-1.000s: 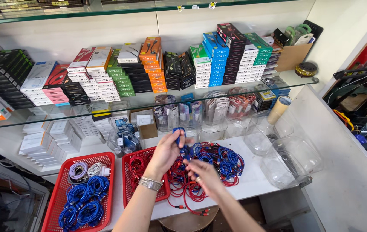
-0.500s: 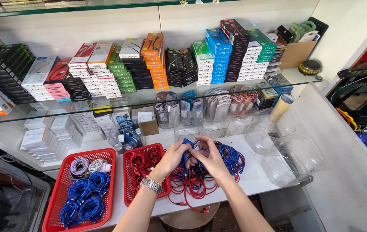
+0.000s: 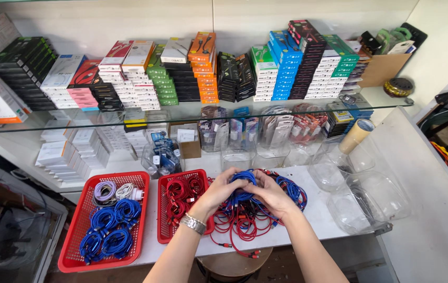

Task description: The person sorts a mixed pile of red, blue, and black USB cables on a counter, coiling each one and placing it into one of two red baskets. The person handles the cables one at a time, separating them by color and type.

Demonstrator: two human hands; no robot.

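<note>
Both hands meet over a coil of blue cable (image 3: 243, 181) that sits at the top of a loose heap of red and blue cables (image 3: 245, 220) on the white counter (image 3: 313, 209). The left hand (image 3: 217, 193), with a metal wristwatch (image 3: 193, 224) on its wrist, curls its fingers around the left side of the coil, while the right hand (image 3: 270, 193) wraps its fingers around the right side, so the coil is gripped between the two. The heap spreads beneath and to the right of the hands, its red strands trailing toward the counter's front edge. Just left of the heap stands a small red basket (image 3: 169, 230) filled with coiled red cables (image 3: 184, 191). Further left, a larger red basket (image 3: 74, 246) holds coiled blue cables (image 3: 109, 228) with a lilac coil (image 3: 104, 191) and a white one (image 3: 127, 191) at its far end. Clear plastic tubs (image 3: 365, 199) lie on the counter to the right. Above, a glass shelf (image 3: 192, 112) carries stacked product boxes (image 3: 182, 73) in many colours, and a roll of tape (image 3: 356, 135) leans near its right end.
</note>
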